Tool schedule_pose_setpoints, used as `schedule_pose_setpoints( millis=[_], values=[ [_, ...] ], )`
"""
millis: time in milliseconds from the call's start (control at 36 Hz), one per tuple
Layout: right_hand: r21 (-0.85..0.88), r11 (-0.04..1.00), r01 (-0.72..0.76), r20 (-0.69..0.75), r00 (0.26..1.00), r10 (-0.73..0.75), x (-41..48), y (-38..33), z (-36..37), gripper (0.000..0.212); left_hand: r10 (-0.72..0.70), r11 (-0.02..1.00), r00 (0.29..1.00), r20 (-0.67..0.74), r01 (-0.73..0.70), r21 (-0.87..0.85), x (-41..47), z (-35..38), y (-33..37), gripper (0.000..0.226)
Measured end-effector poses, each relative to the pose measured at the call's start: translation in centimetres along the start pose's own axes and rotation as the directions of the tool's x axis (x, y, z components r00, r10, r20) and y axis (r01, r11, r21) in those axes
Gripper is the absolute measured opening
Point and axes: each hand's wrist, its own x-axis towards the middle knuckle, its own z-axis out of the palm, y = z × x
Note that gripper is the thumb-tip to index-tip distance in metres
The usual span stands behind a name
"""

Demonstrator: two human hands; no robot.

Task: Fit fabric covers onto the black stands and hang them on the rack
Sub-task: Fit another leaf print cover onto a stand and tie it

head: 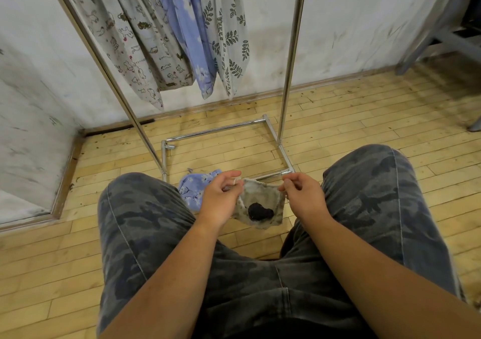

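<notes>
Three patterned covers (182, 39) hang from the rack (291, 60) up ahead of the hands, so a fair share of the job looks done already: a grey one with little animals, a blue floral one, a pale one with dark leaves. What each hangs on is out of shot at the top. Now to the piece in play! The person sits with knees apart in camouflage trousers (377, 208), and between those knees both hands are busy. The left hand (220, 198) pinches one upper corner of a small grey fabric cover (263, 203), the right hand (303, 195) pinches the other, fingers narrowed to a tight grip on the top hem, and the cloth hangs stretched between them. There is a dark heart-shaped patch low on its face; whether that is a print or something black showing through, it is hard to tell. No black stand is plainly visible anywhere near the hands, so the fitting of this one seems not yet begun, more likely being opened up or checked. Just beyond the left hand, on the wooden floor (364, 130), lies a blue floral cover (194, 191), bunched up, apparently waiting its turn. So, as a judgement: at least two pieces left to fit and hang.
</notes>
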Motion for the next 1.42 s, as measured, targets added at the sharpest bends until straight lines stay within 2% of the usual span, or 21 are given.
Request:
schedule_pose_setpoints(
  millis=[139,222,389,556,722,861,1028,1278,1417],
  values=[
    [0.039,0.998,0.041,0.022,0.999,-0.042,-0.3,-0.2,0.1,0.012,0.063,0.996,0.992,0.11,-0.069,0.057,-0.6,0.4,0.1,0.045],
    [0.1,0.993,0.06,0.067,0.995,-0.067,-0.4,-0.3,0.3,0.015,0.082,0.974,0.976,0.2,-0.121,0.189,-0.7,0.8,-0.2,0.058],
    [0.167,0.979,0.117,0.127,0.982,-0.139,-0.6,-0.2,0.4,0.019,0.104,0.858,0.929,0.355,-0.264,0.441,-0.7,1.2,-1.5,0.086],
    [0.216,0.967,0.134,0.137,0.977,-0.165,-0.8,-0.5,0.3,0.02,0.134,0.735,0.907,0.398,-0.361,0.575,-0.7,1.3,-2.0,0.094],
    [0.205,0.964,0.169,0.156,0.967,-0.203,-0.7,-0.6,0.2,0.02,0.184,0.772,0.919,0.348,-0.354,0.527,-0.4,1.1,-2.2,0.087],
    [0.092,0.958,0.273,0.249,0.925,-0.287,-1.3,-0.4,0.5,0.021,0.214,0.816,0.936,0.278,-0.328,0.476,-0.6,1.3,-1.6,0.085],
    [-0.046,0.936,0.35,0.33,0.889,-0.317,-2.1,-0.6,0.8,0.029,0.259,0.849,0.944,0.204,-0.323,0.418,-0.6,1.4,-1.0,0.078],
    [-0.158,0.876,0.456,0.41,0.837,-0.362,-2.9,-1.2,1.1,0.04,0.258,0.854,0.941,0.22,-0.328,0.404,-0.8,1.4,-1.1,0.055],
    [-0.21,0.8,0.562,0.47,0.775,-0.422,-3.3,-1.1,1.8,0.043,0.224,0.866,0.953,0.205,-0.291,0.407,-0.6,1.3,-1.3,0.057]
  ],
)
